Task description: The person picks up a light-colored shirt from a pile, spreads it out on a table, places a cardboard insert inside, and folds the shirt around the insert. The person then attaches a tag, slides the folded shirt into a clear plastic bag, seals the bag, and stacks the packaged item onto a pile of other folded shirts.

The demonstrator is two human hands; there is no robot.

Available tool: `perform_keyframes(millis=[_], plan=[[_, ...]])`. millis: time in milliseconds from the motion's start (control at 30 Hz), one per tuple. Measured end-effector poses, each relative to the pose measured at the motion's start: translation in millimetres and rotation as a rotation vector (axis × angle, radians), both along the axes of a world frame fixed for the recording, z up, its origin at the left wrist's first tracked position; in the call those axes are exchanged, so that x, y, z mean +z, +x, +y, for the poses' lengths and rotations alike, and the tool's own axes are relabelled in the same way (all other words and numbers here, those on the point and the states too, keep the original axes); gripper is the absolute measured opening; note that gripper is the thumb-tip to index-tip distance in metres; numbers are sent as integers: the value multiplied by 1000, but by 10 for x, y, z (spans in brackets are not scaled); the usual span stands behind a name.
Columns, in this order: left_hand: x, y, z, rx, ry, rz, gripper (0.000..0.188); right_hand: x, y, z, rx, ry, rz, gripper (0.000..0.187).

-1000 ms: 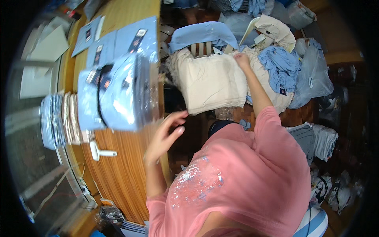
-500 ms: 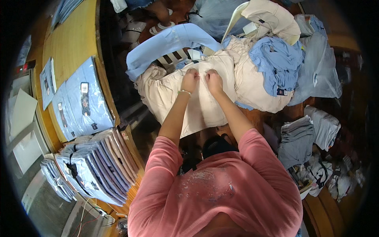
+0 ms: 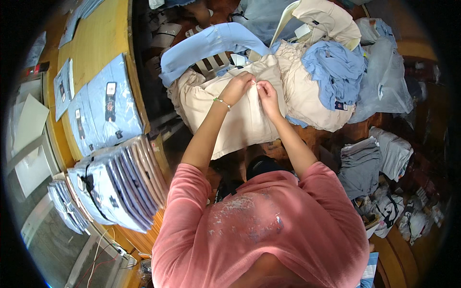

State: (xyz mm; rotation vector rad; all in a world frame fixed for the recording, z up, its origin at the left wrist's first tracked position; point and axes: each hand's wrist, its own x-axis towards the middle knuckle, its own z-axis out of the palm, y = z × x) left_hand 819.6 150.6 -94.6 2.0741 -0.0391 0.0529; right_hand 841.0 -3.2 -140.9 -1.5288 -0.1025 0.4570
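Note:
A cream shirt [image 3: 230,130] lies spread over a white slatted chair [image 3: 212,63], its lower part hanging toward me. My left hand [image 3: 237,89] pinches the shirt's upper middle edge between thumb and fingertips. Just to its right, my right hand [image 3: 268,97] pinches the same edge, the fingertips of both hands almost meeting. Whatever small part lies between them is too small to make out. Beyond my hands, a folded light-blue garment [image 3: 211,42] drapes over the chair back. More cream cloth [image 3: 300,79] is heaped at the right, with a crumpled blue garment [image 3: 331,72] on top.
At left, bagged blue shirts [image 3: 103,108] lie on a yellow wooden table [image 3: 91,55], above a stack of bagged shirts [image 3: 117,185]. Clear plastic bags [image 3: 384,81] stand at far right. Grey folded garments [image 3: 359,163] are piled lower right. Cables [image 3: 103,249] hang at lower left.
My hands have come together at the shirt's edge; the left has moved right and turned inward. The view has shifted slightly.

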Motion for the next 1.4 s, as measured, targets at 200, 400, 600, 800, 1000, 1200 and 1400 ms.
perform_keyframes(millis=[200, 400, 600, 800, 1000, 1200, 1400], plan=[[794, -539, 109, 299, -125, -263, 8, 639, -463, -67, 177, 63, 5, 7], [2249, -1209, 275, 464, -422, -349, 10, 2616, -427, 114, 481, 153, -352, 14], [3538, -1846, 80, 481, -407, -400, 21, 3973, -521, 23, 519, 73, -886, 16], [2955, -2254, 62, 524, -209, -160, 17, 3432, -757, -32, 651, -11, -694, 12], [1734, -2583, -140, 642, -125, 63, 11, 2266, -962, -79, 743, -264, -710, 12], [1468, -2664, -189, 689, 42, -83, 13, 1928, -1068, -93, 762, -247, -664, 12], [1414, -2701, -148, 719, -8, -38, 13, 1825, -1042, -28, 778, -217, -750, 11]])
